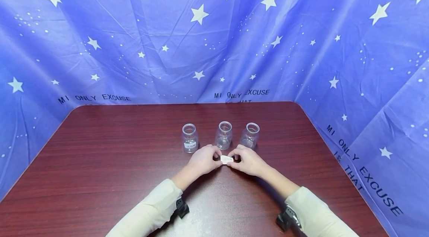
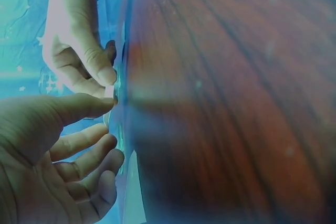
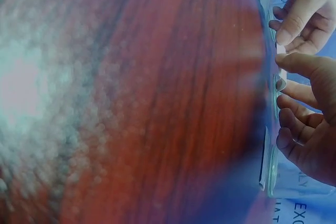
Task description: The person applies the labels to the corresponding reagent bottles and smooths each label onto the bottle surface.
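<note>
A small white label (image 1: 226, 160) with faint print lies between the two hands, just in front of the middle glass jar (image 1: 223, 136). My left hand (image 1: 205, 159) pinches its left end. The right hand (image 1: 248, 160) pinches the opposite end. Seen nearly edge-on in the left wrist view, the label (image 2: 109, 92) shows at the thumb tips. To the left stands an upright glass jar (image 1: 189, 134) bearing a white printed sticker (image 1: 190, 145). A third jar (image 1: 251, 132) is upright behind the right hand, which hides its lower part. No lids show on the jars.
The dark red wood-grain table (image 1: 110, 162) extends to both sides and behind the jars. A blue curtain (image 1: 134, 24) with white stars hangs along the table's back and sides. Black wrist cameras (image 1: 182, 208) sit beneath the pale sleeves (image 1: 151, 209).
</note>
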Demonstrator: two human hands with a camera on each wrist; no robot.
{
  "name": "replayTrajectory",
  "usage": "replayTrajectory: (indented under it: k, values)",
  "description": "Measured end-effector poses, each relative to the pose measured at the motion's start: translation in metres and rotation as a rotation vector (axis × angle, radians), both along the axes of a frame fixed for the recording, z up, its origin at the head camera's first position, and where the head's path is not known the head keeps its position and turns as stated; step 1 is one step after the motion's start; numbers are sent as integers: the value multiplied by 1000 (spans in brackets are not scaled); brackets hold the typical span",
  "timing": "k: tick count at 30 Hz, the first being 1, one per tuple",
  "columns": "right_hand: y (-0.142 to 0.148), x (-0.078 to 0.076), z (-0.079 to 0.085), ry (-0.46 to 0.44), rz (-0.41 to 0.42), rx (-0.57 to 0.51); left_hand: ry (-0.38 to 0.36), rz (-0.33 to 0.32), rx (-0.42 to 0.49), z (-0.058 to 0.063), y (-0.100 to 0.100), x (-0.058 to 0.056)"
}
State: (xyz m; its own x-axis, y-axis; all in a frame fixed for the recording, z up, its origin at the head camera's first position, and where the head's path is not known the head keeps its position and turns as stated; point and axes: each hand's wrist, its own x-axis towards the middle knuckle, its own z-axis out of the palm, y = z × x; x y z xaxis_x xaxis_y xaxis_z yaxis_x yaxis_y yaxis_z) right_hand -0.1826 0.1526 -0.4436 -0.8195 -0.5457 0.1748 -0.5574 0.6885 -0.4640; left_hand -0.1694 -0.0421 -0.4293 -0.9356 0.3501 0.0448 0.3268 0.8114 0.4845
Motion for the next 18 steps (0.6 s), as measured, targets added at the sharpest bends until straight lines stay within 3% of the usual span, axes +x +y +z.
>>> replayTrajectory:
  k: [18]
  values:
    - [0, 0, 2, -19, -15, -57, -223, -54, 319, -2, -11, 0]
